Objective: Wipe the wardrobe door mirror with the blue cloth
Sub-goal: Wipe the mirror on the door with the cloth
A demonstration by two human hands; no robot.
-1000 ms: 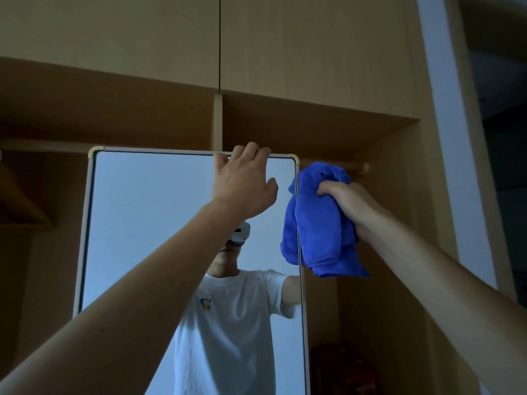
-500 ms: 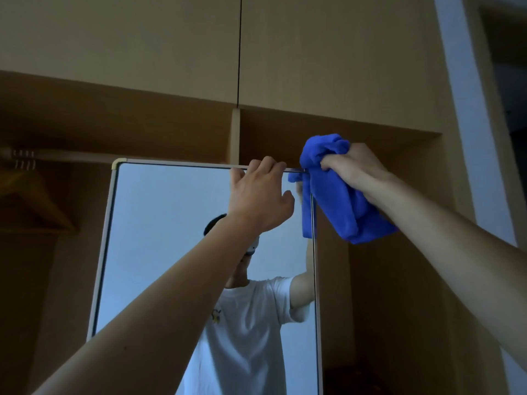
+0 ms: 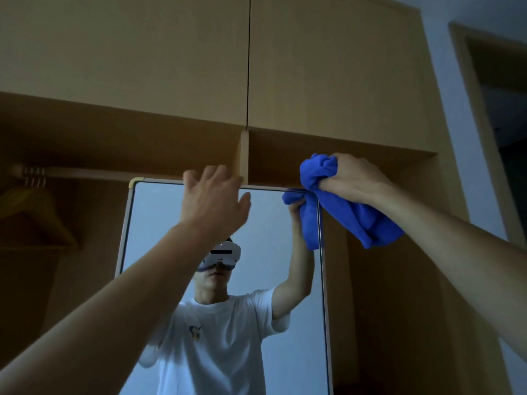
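Note:
The tall mirror [image 3: 159, 223] on the opened wardrobe door has a pale frame with rounded corners and reflects a person in a white T-shirt. My right hand [image 3: 353, 178] is shut on the bunched blue cloth [image 3: 350, 215], which it holds against the mirror's top right corner; part of the cloth hangs down past the right edge. My left hand [image 3: 214, 201] is blurred at the middle of the mirror's top edge, fingers spread, and does not seem to grip the frame.
Behind the mirror is the open wooden wardrobe [image 3: 285, 155] with closed upper cabinet doors [image 3: 171, 67]. A hanging rail [image 3: 71, 172] and a yellow hanger [image 3: 37, 212] are at the left. A white wall and a dark doorway [image 3: 502, 109] lie to the right.
My right hand has carried the cloth up from beside the mirror's right edge to its top right corner. My left hand, which gripped the top edge, has opened and lifted.

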